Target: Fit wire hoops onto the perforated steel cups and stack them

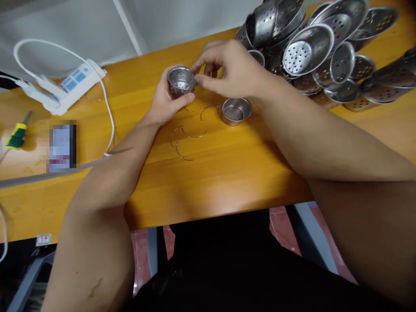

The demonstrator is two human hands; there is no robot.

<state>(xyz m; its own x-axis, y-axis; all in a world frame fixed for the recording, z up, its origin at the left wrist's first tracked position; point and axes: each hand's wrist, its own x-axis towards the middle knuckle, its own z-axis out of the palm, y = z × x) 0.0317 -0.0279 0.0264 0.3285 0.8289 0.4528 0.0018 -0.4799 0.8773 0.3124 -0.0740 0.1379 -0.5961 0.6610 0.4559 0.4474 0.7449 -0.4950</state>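
My left hand (167, 97) is wrapped round a small perforated metal cup (182, 82), held with its mouth up just above the table. At the cup's right rim, the thumb and forefinger of my right hand (224, 67) are pinched together. What lies between these fingertips, if anything, is too small to make out. A second small metal cup (236, 112) stands upright on the table below my right wrist. Thin curved wires (194, 136) lie on the wood beneath my left hand, several of them close together.
Many perforated metal cups (307, 50) are heaped at the back right of the wooden table (208, 186). At the left are a white power strip (78, 84) with cables, a blurred-out phone-like thing (61, 147) and a green-yellow screwdriver (17, 135). A wall stands behind.
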